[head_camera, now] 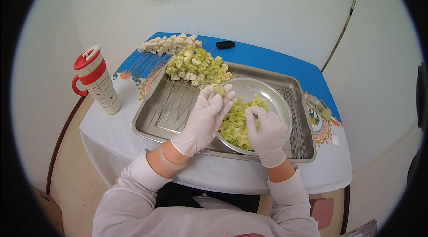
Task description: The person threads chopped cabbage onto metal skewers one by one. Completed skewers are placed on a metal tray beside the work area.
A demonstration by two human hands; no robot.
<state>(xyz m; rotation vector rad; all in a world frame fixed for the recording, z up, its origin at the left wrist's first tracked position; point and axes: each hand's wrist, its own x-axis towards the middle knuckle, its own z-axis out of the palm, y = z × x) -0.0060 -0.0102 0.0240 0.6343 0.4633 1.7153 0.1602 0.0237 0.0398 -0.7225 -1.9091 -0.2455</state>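
My left hand, in a white glove, pinches a pale green piece of leaf, seemingly cabbage, between thumb and fingers. A thin metal skewer runs from that piece to my right hand, also gloved, whose fingertips grip it; its far end sticks out beyond the palm. Both hands are above a round metal bowl holding loose cut leaves. The bowl sits in a steel tray. Loaded skewers of leaf pieces are heaped at the tray's far left, bare ends towards me.
Bare metal skewers lie along the tray's right side. Behind are skewers of white chunks and a black object. A red-and-white handled tumbler stands left; a clear packet and small white case lie right.
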